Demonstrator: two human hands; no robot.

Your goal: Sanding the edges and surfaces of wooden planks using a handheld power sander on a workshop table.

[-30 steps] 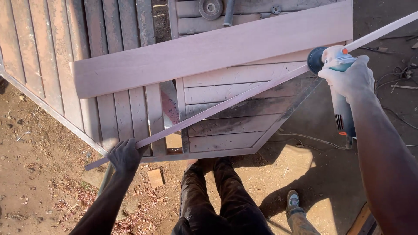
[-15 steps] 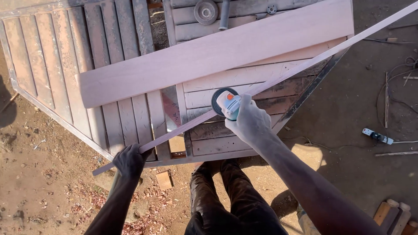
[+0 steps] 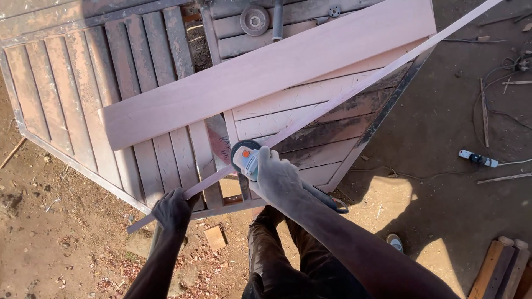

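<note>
While the left hand (image 3: 173, 210) closes around the near end of a long thin wooden strip (image 3: 343, 97), the right hand (image 3: 277, 176) is wrapped around an angle grinder (image 3: 246, 158), its disc set against the strip just beyond the right knuckles. The strip runs diagonally away from the left hand, across a slatted wooden bench (image 3: 83, 111) and out past its far corner — unsupported at that far end, as far as can be seen.

Being so slender, the strip could flex or chatter under the disc, and a slip of the left grip would probably let it kick sideways. The grinder's cord (image 3: 332, 202) loops just behind the right wrist, where it might snag.

A wide pale plank (image 3: 266, 72) lies across the bench beyond both hands, close alongside the strip, so room on that side is tight. To the right of the right arm lies bare ground with loose cables (image 3: 487, 111) and a small tool (image 3: 476, 158), well apart.
</note>
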